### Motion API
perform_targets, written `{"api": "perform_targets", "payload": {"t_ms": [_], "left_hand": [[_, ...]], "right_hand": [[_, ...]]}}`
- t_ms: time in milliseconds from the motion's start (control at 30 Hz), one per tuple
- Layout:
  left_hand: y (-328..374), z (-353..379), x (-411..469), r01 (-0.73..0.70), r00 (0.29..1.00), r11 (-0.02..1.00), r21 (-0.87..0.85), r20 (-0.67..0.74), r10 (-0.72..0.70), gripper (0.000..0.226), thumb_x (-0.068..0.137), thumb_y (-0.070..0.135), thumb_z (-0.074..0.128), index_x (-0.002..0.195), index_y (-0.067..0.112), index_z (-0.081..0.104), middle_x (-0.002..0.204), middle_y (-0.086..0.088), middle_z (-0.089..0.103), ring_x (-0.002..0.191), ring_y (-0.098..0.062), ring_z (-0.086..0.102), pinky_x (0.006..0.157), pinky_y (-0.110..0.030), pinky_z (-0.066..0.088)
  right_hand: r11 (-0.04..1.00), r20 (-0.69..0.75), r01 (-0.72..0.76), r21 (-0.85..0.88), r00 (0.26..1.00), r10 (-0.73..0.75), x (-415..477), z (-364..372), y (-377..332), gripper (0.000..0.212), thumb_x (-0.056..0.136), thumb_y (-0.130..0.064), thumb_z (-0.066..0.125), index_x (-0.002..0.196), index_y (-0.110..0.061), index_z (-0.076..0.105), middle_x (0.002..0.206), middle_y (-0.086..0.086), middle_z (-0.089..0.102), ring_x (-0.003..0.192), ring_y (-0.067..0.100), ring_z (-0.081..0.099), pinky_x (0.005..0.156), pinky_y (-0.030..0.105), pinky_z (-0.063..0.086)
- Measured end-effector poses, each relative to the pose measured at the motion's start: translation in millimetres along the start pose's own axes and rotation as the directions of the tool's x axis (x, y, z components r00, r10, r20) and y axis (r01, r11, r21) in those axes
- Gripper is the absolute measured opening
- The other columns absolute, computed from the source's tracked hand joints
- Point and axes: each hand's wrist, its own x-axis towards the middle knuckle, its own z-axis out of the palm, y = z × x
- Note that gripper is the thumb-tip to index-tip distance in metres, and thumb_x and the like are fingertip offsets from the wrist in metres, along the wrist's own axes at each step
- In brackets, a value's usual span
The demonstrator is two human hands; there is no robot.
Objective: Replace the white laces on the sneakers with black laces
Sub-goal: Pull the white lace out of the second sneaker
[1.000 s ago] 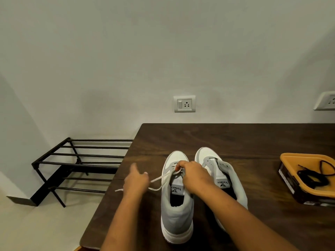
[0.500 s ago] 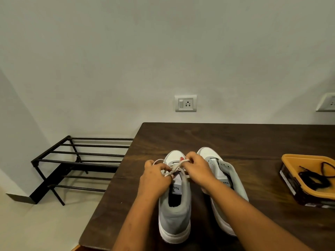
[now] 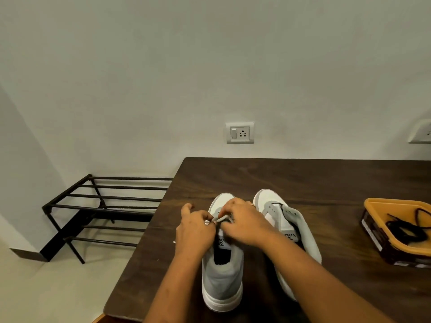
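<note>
left hand (image 3: 194,229) drawn in from table (image 3: 161,231) edge, pinching white lace (image 3: 220,219) with right hand (image 3: 245,223), atop left sneaker (image 3: 221,278)

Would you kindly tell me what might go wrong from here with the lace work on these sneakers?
1. The left hand and right hand both pinch the white lace, and neither steadies the left sneaker. A hard tug could drag or tip it, and its heel sits near the table front edge.
2. The black laces lie bunched in the orange tray, so they may knot when lifted.
</note>
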Motion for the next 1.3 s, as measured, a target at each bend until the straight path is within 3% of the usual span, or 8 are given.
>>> {"api": "perform_targets", "payload": {"t_ms": [167,333,400,500,700,867,1000,1300], "left_hand": [[-0.6,2.3,1.3,-0.011,1.0,1.0,0.006,0.014,0.011,0.021,0.09,0.031,0.058,0.108,0.025,0.067,0.152,-0.002,0.023,0.126,-0.025,0.045,0.1,-0.034,0.037],[-4.0,2.2,4.6,-0.004,1.0,1.0,0.011,0.024,0.004,0.024,0.091,0.033,0.057,0.112,0.025,0.065,0.146,-0.003,0.032,0.128,-0.024,0.044,0.099,-0.032,0.037],[-5.2,2.6,5.7,0.003,1.0,1.0,0.005,0.028,-0.003,0.024,0.09,0.033,0.057,0.111,0.025,0.066,0.142,-0.003,0.037,0.124,-0.024,0.047,0.097,-0.032,0.038],[-6.0,2.5,6.4,0.02,1.0,1.0,0.001,0.013,-0.02,0.021,0.09,0.034,0.058,0.106,0.023,0.066,0.132,-0.002,0.045,0.116,-0.022,0.051,0.091,-0.028,0.037],[0.4,8.6,4.2,-0.106,0.994,0.994,0.023,-0.02,0.107,0.033,0.092,0.022,0.048,0.123,0.031,0.055,0.131,0.002,0.046,0.114,-0.021,0.051,0.089,-0.032,0.043],[10.3,21.7,5.8,-0.221,0.971,0.957,0.186,-0.049,0.234,0.03,0.093,0.02,0.044,0.117,0.028,0.061,0.129,0.006,0.044,0.119,-0.016,0.04,0.086,-0.032,0.046],[7.6,23.9,10.6,-0.276,0.947,0.929,0.248,-0.094,0.306,0.025,0.093,0.023,0.048,0.114,0.025,0.061,0.128,0.006,0.043,0.116,-0.014,0.042,0.08,-0.029,0.048],[1.8,34.9,24.5,-0.378,0.908,0.891,0.253,-0.086,0.41,0.018,0.094,0.023,0.05,0.108,0.022,0.061,0.122,0.005,0.048,0.107,-0.014,0.048,0.079,-0.032,0.051]], "right_hand": [[0.961,-0.143,-0.002,-0.276,0.989,-0.039,2.1,8.5,-6.5,0.017,0.093,-0.019,0.052,0.103,-0.019,0.066,0.111,0.001,0.061,0.105,0.024,0.056,0.09,0.037,0.045],[0.94,-0.273,-0.058,0.335,0.949,0.156,7.2,2.2,-7.3,0.02,0.098,-0.009,0.041,0.084,-0.02,0.049,0.087,0.0,0.059,0.078,0.017,0.058,0.071,0.032,0.045],[0.583,-0.215,-0.019,0.812,0.919,0.33,10.0,-9.2,-10.8,0.023,0.102,-0.008,0.034,0.086,-0.019,0.046,0.082,0.003,0.062,0.068,0.011,0.062,0.069,0.03,0.048],[0.063,-0.074,0.05,0.997,0.88,0.469,10.3,-30.8,-4.2,0.021,0.103,-0.01,0.03,0.098,-0.019,0.048,0.065,0.001,0.047,0.044,0.009,0.043,0.051,0.026,0.048],[0.59,-0.125,-0.214,0.779,0.868,0.48,10.2,-26.9,21.3,0.019,0.101,-0.012,0.036,0.095,-0.019,0.052,0.076,0.004,0.049,0.06,0.013,0.044,0.048,0.024,0.042],[0.849,-0.143,-0.301,0.433,0.908,0.395,8.9,-17.6,28.4,0.038,0.094,-0.003,0.04,0.129,-0.015,0.051,0.129,0.01,0.049,0.105,0.023,0.055,0.087,0.031,0.046],[0.941,-0.049,-0.232,0.246,0.967,0.251,11.6,-11.4,22.9,0.042,0.092,-0.007,0.051,0.133,-0.016,0.051,0.141,0.007,0.041,0.121,0.024,0.051,0.103,0.032,0.041],[0.962,0.08,-0.268,0.054,0.961,0.263,4.1,-11.3,13.2,0.032,0.074,-0.038,0.065,0.105,-0.029,0.068,0.105,-0.006,0.069,0.105,0.016,0.061,0.096,0.041,0.047]]}}
